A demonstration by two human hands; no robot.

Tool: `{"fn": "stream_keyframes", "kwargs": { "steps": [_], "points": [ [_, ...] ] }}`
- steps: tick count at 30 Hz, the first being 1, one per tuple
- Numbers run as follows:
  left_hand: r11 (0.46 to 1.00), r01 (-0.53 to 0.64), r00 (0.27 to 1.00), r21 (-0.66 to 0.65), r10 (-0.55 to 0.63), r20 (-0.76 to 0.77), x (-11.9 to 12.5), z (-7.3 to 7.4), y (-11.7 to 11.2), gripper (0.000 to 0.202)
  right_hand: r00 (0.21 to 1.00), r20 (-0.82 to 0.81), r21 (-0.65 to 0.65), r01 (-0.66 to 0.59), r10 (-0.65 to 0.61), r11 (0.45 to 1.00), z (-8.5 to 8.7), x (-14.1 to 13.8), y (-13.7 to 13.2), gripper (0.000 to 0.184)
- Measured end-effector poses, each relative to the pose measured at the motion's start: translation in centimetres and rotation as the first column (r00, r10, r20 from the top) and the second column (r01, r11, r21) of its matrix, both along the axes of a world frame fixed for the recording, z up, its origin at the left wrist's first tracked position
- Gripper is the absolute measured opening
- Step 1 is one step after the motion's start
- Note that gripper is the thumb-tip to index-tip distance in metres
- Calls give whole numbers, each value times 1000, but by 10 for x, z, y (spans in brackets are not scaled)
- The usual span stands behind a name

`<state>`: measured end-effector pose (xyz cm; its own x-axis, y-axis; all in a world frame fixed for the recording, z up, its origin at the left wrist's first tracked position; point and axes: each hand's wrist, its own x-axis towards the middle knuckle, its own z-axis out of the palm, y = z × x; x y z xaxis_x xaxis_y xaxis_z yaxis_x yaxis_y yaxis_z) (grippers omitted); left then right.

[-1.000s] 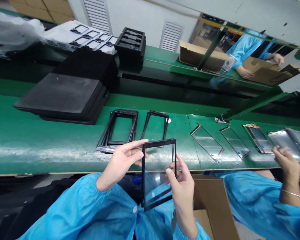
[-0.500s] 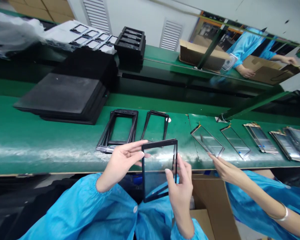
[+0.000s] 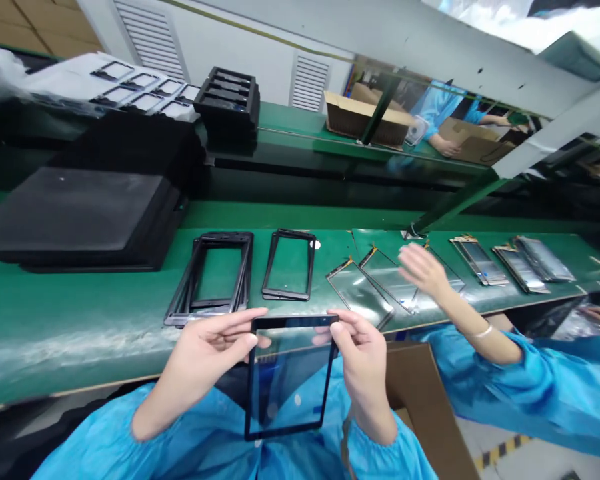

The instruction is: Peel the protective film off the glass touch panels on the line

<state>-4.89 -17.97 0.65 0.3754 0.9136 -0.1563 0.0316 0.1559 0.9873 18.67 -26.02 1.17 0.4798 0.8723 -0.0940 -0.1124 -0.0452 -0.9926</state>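
- Glass, black-bordered and see-through in the middle: the rectangular glass panel (image 3: 287,377) is held up in front of the body, above the lap and just short of the green conveyor belt (image 3: 80,320), not resting on anything.
- Left hand (image 3: 207,357) is pinched on the panel's upper left corner, thumb on the front, fingers behind; right hand (image 3: 363,357) is clamped on the upper right edge, fingers curled round it.
- Progress, as a judgement: the panel looks to be at the pick-up/check stage. No frame is fitted on it yet.
- On the belt just beyond the hands a stack of black plastic rectangular frames (image 3: 213,277) is seen, w/ a single black frame (image 3: 289,265) beside it; both untouched.
- To the right, bare clear glass sheets w/ flex tails (image 3: 360,293) are laid in a row, and more assemblies (image 3: 523,263) further along.
- A co-worker's hand (image 3: 423,270), in a blue sleeve, is stretched over those sheets, fingers spread; contact can't be told.
- In the way: that co-worker's arm crowds the right side, and the belt's front edge is close under the panel's top.
- Far left, flat black trays (image 3: 75,213) are stacked; a brown cardboard box (image 3: 425,407) sits by the right knee.
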Motion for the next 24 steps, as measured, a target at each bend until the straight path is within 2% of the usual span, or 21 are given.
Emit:
{"fn": "stream_keyframes", "kwargs": {
  "steps": [2,4,6,8,10,11,12,13,14,16,19,21,24],
  "points": [
    [999,39,997,25,-37,-68,-4,-2,2,37,1000,0,-7,4,-4,1000,4,-4,0,32],
    [985,114,980,131,-90,-177,-6,2,5,34,1000,8,-16,-21,21,1000,6,-9,1,30],
    [926,233,940,298,-136,-313,-3,11,7,35,996,27,-24,-87,88,996,8,-15,3,30],
    [836,404,873,372,-230,-431,0,22,10,50,983,0,-28,-185,185,982,8,-19,7,36],
    [781,558,792,281,-400,-462,1,30,11,65,956,-79,-36,-285,281,958,9,-17,10,45],
    [778,594,769,205,-473,-430,1,32,11,66,939,-114,-49,-332,325,942,9,-13,10,47],
    [797,591,771,126,-513,-377,-1,33,11,64,922,-136,-73,-374,362,925,8,-6,8,45],
    [838,543,806,52,-503,-313,-3,33,10,61,909,-146,-107,-407,391,907,7,2,6,43],
    [890,457,860,-12,-445,-249,-5,32,9,58,901,-151,-146,-427,407,892,4,11,3,44],
    [968,230,959,-102,-243,-145,-9,28,5,58,920,-183,-194,-379,346,905,-3,25,-3,50],
    [992,-9,999,-128,2,-53,-9,22,-2,61,965,-224,-181,-179,136,967,-15,29,-9,52],
    [991,-81,996,-107,78,-31,-6,18,-6,62,977,-212,-146,-69,37,987,-17,22,-8,51],
    [987,-130,991,-93,127,-34,-4,16,-9,62,989,-148,-109,11,-27,994,-14,10,-3,50]
  ]
}}
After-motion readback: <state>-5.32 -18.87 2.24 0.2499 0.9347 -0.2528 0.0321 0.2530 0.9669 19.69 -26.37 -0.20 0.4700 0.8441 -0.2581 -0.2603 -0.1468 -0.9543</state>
